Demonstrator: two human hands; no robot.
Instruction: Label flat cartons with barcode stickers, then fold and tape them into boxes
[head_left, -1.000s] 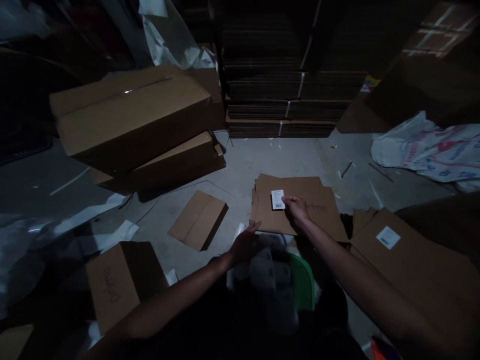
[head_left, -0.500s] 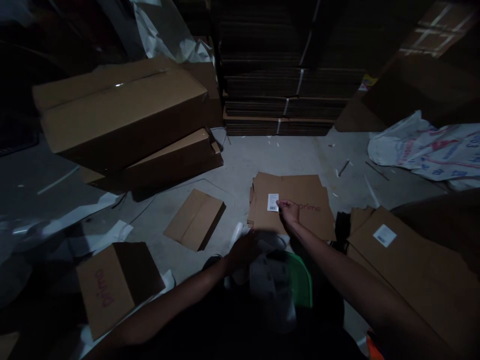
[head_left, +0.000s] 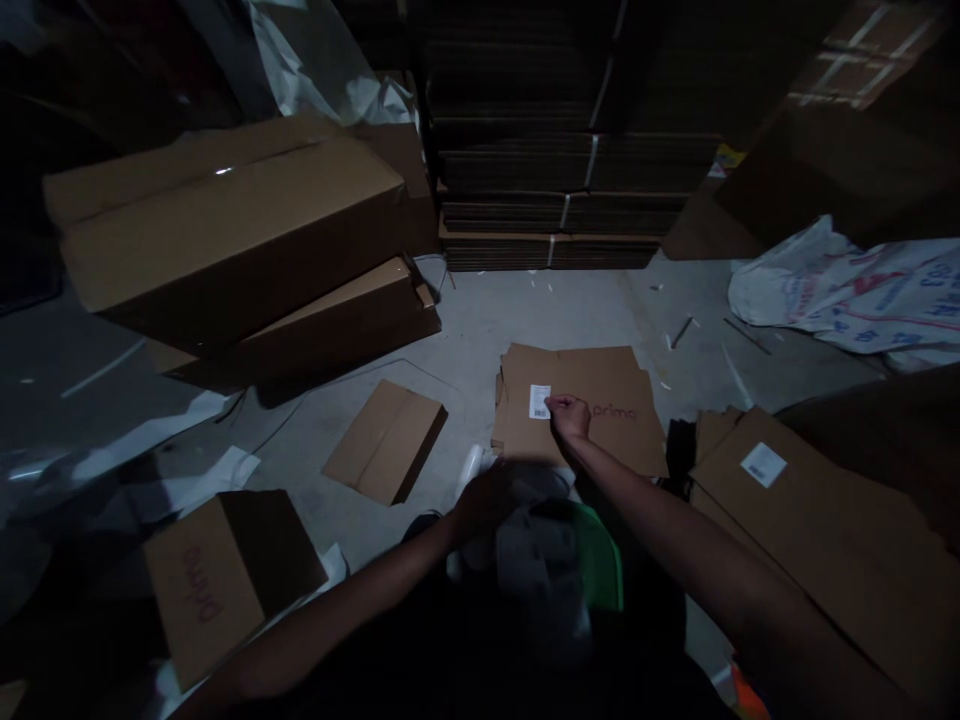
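A white barcode label [head_left: 540,401] lies on the top sheet of a stack of flattened cardboard boxes [head_left: 600,370] printed "prima". My right hand [head_left: 571,416] is closed over that sheet, its thumb and forefinger pinched at the label's right edge. Nearer to me, my left hand [head_left: 484,500] is in deep shadow beside a pale strip of backing paper [head_left: 471,466] and a greyish bundle, perhaps labels. What its fingers do is hidden by the dark. Below the hands, a green rounded object [head_left: 600,560] shows next to a translucent grey item [head_left: 540,560].
Another flattened stack [head_left: 825,530] with a label lies at the right. A small closed box [head_left: 386,440] and a "prima" box [head_left: 202,580] stand to the left, behind them large cartons [head_left: 232,220]. Strapped cardboard bundles [head_left: 510,250] rise ahead; a white printed sack [head_left: 847,290] lies right.
The view has shifted slightly, so everything sits a little further left. My right hand keeps its place at the label's edge, and my left hand stays low in shadow.
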